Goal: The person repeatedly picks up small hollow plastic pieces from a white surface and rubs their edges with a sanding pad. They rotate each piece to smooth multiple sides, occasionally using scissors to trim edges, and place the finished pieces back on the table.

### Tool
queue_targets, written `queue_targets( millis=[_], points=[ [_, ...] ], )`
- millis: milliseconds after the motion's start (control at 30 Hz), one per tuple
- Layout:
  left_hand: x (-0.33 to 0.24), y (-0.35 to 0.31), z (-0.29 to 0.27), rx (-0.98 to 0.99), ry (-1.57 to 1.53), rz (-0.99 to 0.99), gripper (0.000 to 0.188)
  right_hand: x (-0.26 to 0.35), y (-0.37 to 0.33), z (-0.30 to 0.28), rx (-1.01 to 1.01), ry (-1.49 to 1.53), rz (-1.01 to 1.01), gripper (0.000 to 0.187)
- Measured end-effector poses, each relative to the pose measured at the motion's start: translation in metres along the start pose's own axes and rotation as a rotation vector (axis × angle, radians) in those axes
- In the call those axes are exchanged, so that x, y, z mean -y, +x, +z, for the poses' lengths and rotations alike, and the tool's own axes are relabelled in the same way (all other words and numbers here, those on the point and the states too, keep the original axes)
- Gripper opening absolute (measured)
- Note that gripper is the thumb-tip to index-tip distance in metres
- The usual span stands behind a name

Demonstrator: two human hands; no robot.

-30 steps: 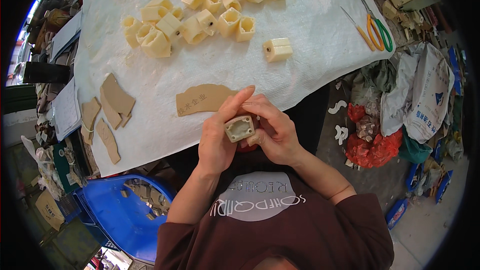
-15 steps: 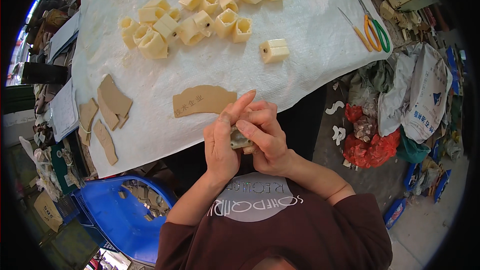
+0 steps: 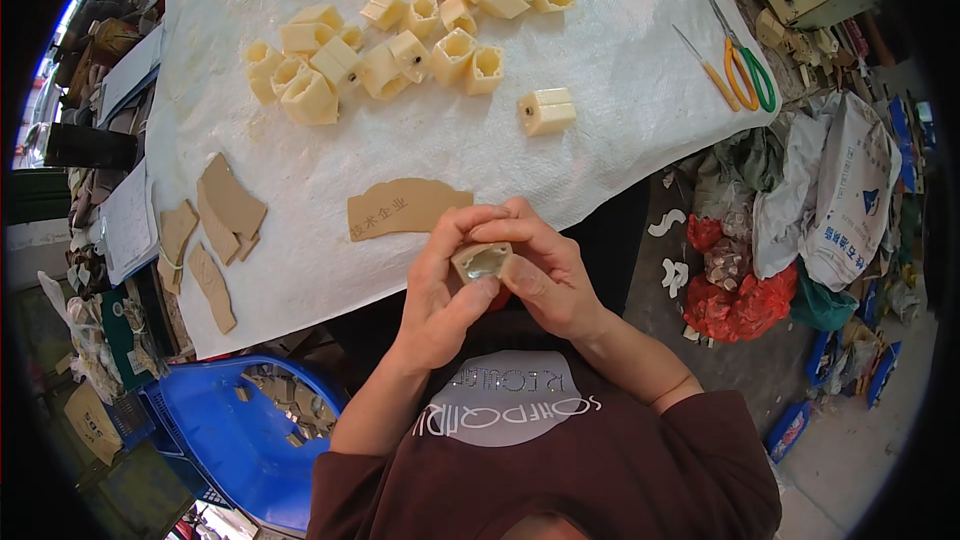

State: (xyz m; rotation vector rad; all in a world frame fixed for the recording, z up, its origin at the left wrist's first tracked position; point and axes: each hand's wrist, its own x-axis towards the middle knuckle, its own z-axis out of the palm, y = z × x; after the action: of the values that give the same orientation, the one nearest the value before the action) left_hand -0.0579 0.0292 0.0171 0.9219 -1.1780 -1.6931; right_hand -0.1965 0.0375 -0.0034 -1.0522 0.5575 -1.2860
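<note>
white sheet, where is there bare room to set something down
Free: the sheet between the lone cream block and the pointed tool, and the strip between the cream block cluster and the wavy-edged brown card. Crowded: the far middle, under that cluster, and the near left edge, where brown pieces lie.

Between the hands (image 3: 552, 285), just off the table's (image 3: 640, 140) near edge, a small hollow piece (image 3: 484, 262) is held. Just beyond them, a single flat piece (image 3: 410, 212) is set on the table; farther left, several flat offcuts (image 3: 228, 202) are laid. The far middle is occupied by clustered blocks (image 3: 385, 72), with a lone block (image 3: 550, 112) set apart to their right. At the far right, scissors (image 3: 736, 43) are placed right of a pointed tool (image 3: 718, 81). Scraps (image 3: 290, 402) are contained in a tub (image 3: 240, 455) at near left; bags (image 3: 850, 190) are heaped right of the table.
</note>
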Motion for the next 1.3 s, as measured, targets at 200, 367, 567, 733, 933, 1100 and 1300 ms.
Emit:
queue_targets(
  millis=[200,367,567,733,933,1100,1300],
  points=[
    [0.008,0.000,0.008,-0.121,0.049,0.134,0.046,-0.006,-0.004,0.010,-0.123,0.064,0.048,0.015],
    [0.016,0.004,0.005,-0.155,0.007,0.143,0.048,-0.006,0.003,0.015,-0.207,0.322,0.115,0.010],
    [0.016,0.004,0.005,-0.146,-0.003,0.187,0.046,-0.003,0.003,0.016,-0.210,0.335,0.135,0.008],
    [0.012,0.006,0.009,-0.126,0.065,0.181,0.045,0.003,0.005,0.014,-0.214,0.279,0.199,0.007],
    [0.011,0.006,0.006,-0.136,-0.102,0.181,0.045,0.002,0.008,0.017,-0.187,0.265,0.221,0.009],
    [0.014,0.005,0.008,-0.165,0.101,0.246,0.043,-0.004,0.006,0.010,-0.045,0.158,0.111,0.007],
    [0.006,0.005,0.010,-0.210,-0.215,0.109,0.043,-0.007,0.008,0.007,-0.034,0.375,0.144,0.015]
  ],
)
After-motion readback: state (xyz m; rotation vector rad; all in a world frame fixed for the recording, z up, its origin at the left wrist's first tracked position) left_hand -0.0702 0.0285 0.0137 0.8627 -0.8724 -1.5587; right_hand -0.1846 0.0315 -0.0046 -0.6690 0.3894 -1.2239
